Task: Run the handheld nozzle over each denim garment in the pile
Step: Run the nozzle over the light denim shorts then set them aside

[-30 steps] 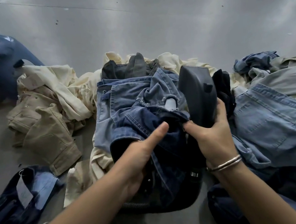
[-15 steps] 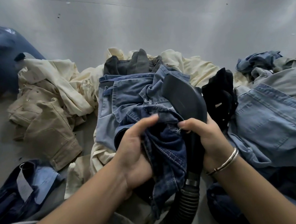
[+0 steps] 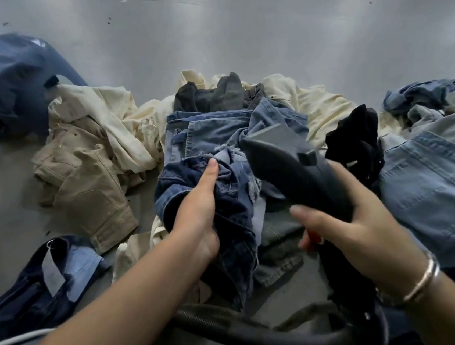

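A pair of frayed blue jeans lies on top of the pile in the middle of the floor. My left hand grips a bunched dark-blue fold of these jeans, thumb stretched up along the cloth. My right hand holds the handle of the dark grey handheld nozzle, whose flat head is tilted up and to the left over the jeans. A black ribbed hose runs from the nozzle across the bottom of the view.
Cream and tan garments lie to the left, dark navy pieces at far left and lower left. A light blue denim garment and a black cloth lie right. Grey floor stretches beyond.
The nozzle has swung from upright to tilted left over the jeans, then lifted a little. My left hand has shifted up the dark fold, and the hose now crosses the bottom.
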### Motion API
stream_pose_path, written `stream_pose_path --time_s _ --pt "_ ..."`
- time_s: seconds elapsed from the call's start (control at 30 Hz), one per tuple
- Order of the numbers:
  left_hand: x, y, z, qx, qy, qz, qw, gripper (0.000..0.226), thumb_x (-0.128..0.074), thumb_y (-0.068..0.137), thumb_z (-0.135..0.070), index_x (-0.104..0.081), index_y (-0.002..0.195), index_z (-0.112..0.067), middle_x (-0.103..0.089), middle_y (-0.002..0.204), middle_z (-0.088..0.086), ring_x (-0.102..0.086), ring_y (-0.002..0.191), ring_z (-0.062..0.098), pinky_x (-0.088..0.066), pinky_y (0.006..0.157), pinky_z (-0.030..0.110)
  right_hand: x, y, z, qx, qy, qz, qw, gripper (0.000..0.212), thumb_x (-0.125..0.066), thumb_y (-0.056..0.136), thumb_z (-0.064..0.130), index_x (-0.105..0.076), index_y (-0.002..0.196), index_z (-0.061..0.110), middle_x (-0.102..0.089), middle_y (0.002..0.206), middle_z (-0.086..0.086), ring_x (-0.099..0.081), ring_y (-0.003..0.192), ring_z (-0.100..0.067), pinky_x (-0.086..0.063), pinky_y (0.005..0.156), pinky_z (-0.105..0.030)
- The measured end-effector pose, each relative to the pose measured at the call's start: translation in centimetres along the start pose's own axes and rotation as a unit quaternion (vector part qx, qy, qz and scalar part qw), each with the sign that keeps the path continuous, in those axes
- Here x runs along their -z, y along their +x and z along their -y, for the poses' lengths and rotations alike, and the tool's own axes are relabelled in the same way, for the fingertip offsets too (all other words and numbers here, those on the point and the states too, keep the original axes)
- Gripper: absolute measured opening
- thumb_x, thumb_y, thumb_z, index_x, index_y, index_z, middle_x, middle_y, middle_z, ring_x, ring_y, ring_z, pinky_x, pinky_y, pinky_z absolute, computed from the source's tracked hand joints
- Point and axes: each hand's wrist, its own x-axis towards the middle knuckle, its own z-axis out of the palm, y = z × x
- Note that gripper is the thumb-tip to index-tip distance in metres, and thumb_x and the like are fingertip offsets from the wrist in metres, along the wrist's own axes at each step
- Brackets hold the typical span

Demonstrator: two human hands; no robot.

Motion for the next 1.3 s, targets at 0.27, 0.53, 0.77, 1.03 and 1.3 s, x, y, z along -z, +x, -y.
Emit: stream_pose_path --time_s 0.27,0.53,0.77,1.03,1.3 --pt "0.0 0.9 0.0 -0.050 0.060 -0.049 0.996 0.087 -0.078 0.045 -0.072 -0.067 0.116 -0.023 -0.070 0.113 0.002 -0.065 0.105 0.026 -0.047 0.098 0.048 -0.3 0.0 -2.1 -0.065 -0.095 0.011 0.993 0.051 -0.067 0.080 0.003 -0.057 0.103 0.047 -0.067 0.068 0.012 -0.063 0.049 -0.016 -0.050 0.050 -0.030" --pt "0.2 1.1 0.6 -0.061 0.093 -0.027 0.993 0.086 -0.078 0.046 -0.067 -0.066 0.119 -0.023 -0.069 0.117 0.000 -0.062 0.109 0.023 -0.045 0.102 0.045 1.3 0.1 -1.0 -0.075 -0.062 0.070 0.993 0.039 -0.072 0.073 0.013 -0.059 0.100 0.038 -0.066 0.060 0.013 -0.063 0.049 -0.009 -0.051 0.051 -0.027" --pt "0.5 1.9 0.0 -0.041 0.108 0.014 0.993 0.095 -0.082 0.039 -0.070 -0.066 0.120 -0.024 -0.066 0.123 0.001 -0.059 0.116 0.025 -0.041 0.105 0.046 1.5 0.5 -1.7 -0.056 -0.125 0.017 0.990 0.047 -0.065 0.080 0.003 -0.054 0.099 0.045 -0.066 0.063 0.019 -0.065 0.046 -0.016 -0.053 0.047 -0.027" --pt "1.2 2.7 -1.0 -0.047 0.125 0.060 0.989 0.050 -0.075 0.074 -0.049 -0.070 0.113 -0.019 -0.073 0.106 0.005 -0.068 0.101 0.026 -0.051 0.093 0.042 0.8 0.8 -2.1 -0.087 -0.143 0.121 0.978 0.044 -0.068 0.080 0.006 -0.053 0.101 0.042 -0.063 0.060 0.025 -0.062 0.051 -0.007 -0.051 0.052 -0.029" --pt "1.3 2.4 -1.1 -0.033 0.146 0.079 0.986 0.051 -0.076 0.073 -0.047 -0.070 0.113 -0.017 -0.073 0.104 0.006 -0.070 0.095 0.025 -0.054 0.089 0.040 0.2 0.3 -2.2 -0.061 -0.150 0.124 0.979 0.045 -0.071 0.071 0.025 -0.054 0.102 0.053 -0.066 0.072 0.025 -0.065 0.057 -0.004 -0.053 0.056 -0.029"
